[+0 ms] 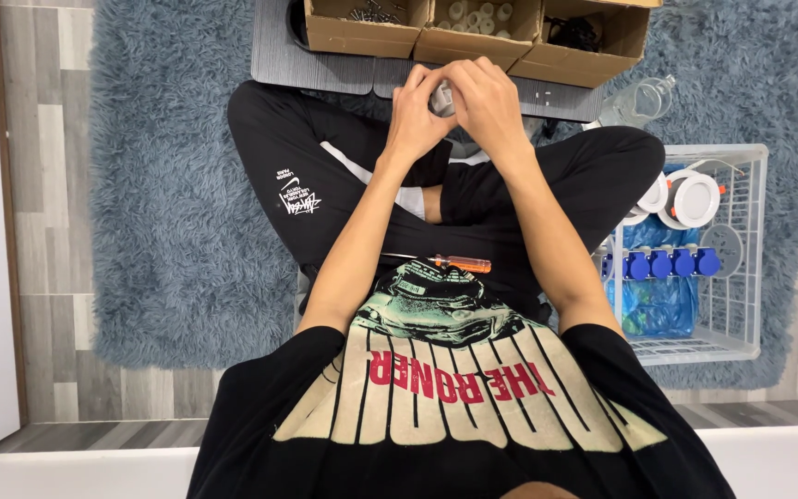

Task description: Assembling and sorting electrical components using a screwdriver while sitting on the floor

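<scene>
You are sitting cross-legged on a shaggy blue-grey rug laid over pale wood-look floor planks, with a flat grey ribbed board lying across the rug beyond your knees. Three shallow brown cardboard boxes stand in a row on that board; the middle one holds small white cylindrical parts, and the outer two hold dark pieces too small to tell apart. Your left hand and right hand meet above your shins, fingers curled inward and pressed together around a small pale part. Only a sliver of it shows between your fingertips, so its shape, its long axis and which way it points cannot be told; both hands look closed on it. Lower down, on your lap, lies a screwdriver with an orange translucent handle, its long axis running left to right with the handle toward your right, neither hand touching it. At your right side stands a white wire basket holding round white ringed fittings, a row of blue caps and a crumpled blue plastic bag. A clear plastic bottle lies tilted on the rug just beyond the basket.
</scene>
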